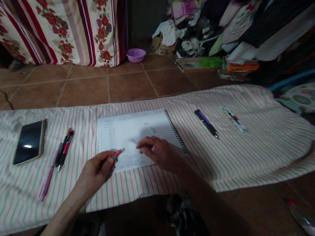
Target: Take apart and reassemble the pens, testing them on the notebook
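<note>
Both grips closed: left hand (94,173) on red-tipped pen (116,154), right hand (161,153) on pale rod (132,141).

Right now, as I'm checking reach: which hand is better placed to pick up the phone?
Probably the left hand: the phone lies on its side of the notebook, though it holds a red pen.

notebook (136,131): print too small to read; near right corner hidden under right hand (161,155).
thin pale stick (132,141): blurred at the fingertips; can't tell if gripped or just touched, nor what it is.
red pen (118,153): only tip end shows, rest hidden in left hand (94,173).
left forearm: cut off by near edge.
striped cloth (262,152): cut off at left edge.
clear object (303,219): near right, blurred, cut by edge, unidentifiable.
clothes pile (219,13): far right, cut off at top & right.
</note>
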Tool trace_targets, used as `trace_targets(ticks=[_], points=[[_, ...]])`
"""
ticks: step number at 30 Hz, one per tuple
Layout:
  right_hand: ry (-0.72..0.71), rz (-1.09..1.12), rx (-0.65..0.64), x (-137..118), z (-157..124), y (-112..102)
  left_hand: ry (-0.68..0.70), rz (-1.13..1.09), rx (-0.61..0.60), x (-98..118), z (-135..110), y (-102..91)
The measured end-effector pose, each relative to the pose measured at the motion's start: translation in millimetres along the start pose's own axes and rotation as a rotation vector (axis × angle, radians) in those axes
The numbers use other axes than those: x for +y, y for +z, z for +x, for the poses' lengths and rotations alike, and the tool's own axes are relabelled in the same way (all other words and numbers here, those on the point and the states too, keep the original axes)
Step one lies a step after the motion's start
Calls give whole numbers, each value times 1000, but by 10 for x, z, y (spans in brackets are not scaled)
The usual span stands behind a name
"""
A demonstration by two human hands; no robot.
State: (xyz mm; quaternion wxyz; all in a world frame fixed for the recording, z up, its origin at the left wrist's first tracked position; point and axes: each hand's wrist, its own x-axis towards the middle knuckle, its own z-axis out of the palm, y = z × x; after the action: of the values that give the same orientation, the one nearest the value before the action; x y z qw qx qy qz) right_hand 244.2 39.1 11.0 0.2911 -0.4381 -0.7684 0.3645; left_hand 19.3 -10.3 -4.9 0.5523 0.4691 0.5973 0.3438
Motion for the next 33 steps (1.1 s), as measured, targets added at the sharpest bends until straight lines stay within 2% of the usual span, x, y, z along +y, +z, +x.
trace_targets(ticks=[3, 6, 10, 14, 16, 22, 25, 28, 33], points=[[121, 287, -42, 13, 16, -16, -10, 0, 8, 7, -1, 10], [209, 466, -46, -1, 23, -33, -10, 5, 5, 13, -2, 19], [274, 767, -50, -75, 8, -64, -3, -6, 20, 9, 1, 23], [316, 1049, -159, -117, -17, -66, 0, -4, 6, -5, 7, 19], [327, 1061, -156, -103, -22, -37, 2, -22, 1, -12, 8, 20], [361, 1032, 28, -2, 26, 88, -9, -75, -5, -19, 7, 25], [355, 938, 127, 15, 57, 118, -3, -60, 0, -17, 9, 25], [345, 874, 154, 5, 67, 134, -2, -35, 12, -18, 8, 24], [409, 936, 155, -9, 68, 168, -8, 5, 17, -18, 8, 22]])
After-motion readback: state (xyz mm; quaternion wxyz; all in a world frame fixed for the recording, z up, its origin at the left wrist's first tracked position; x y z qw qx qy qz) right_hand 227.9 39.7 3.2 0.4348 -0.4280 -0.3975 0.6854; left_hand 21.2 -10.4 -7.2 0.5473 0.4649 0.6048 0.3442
